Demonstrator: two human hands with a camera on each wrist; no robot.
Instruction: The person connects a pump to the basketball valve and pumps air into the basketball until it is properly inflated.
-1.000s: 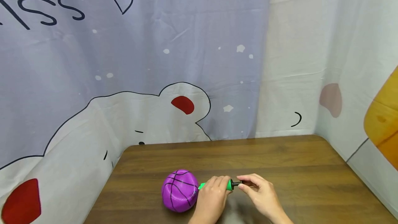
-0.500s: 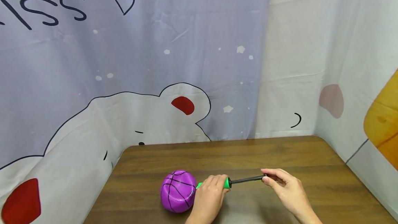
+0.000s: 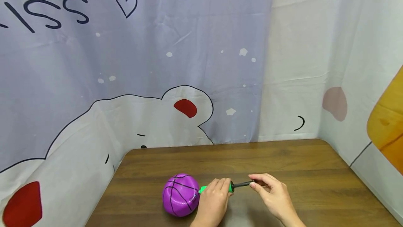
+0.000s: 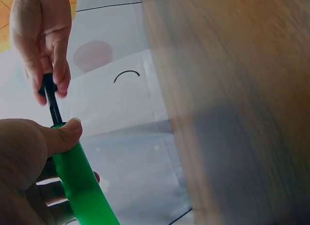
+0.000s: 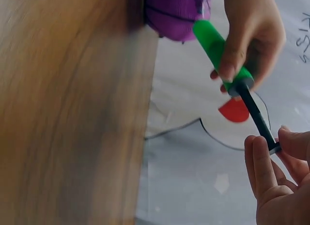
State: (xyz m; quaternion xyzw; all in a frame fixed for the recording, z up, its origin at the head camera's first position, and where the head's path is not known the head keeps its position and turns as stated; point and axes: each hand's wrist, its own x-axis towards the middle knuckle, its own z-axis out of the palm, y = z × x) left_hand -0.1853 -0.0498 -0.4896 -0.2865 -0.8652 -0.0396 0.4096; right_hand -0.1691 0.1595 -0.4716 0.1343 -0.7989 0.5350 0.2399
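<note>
A purple ball (image 3: 181, 195) with black basketball lines, its surface slightly dented, rests on the table in the head view. The green hand pump (image 4: 85, 186) points its nozzle end at the ball's right side; whether a needle is inside cannot be made out. Curled around the pump's green barrel, my left hand (image 3: 214, 199) hides much of it. My right hand (image 3: 275, 195) pinches the small black handle between thumb and fingers. Between the two hands, part of the black plunger rod (image 5: 256, 116) sticks out of the barrel.
Brown wood-grain table (image 3: 299, 157) beneath the hands, its far corners rounded. Behind and beside it hangs a printed cloth (image 3: 220, 80) with cartoon bear shapes, touching the table's back edge.
My right hand drew the plunger rod far out to the right, then moved back left, so less rod shows. The left hand stays on the barrel; the ball has shifted slightly left.
</note>
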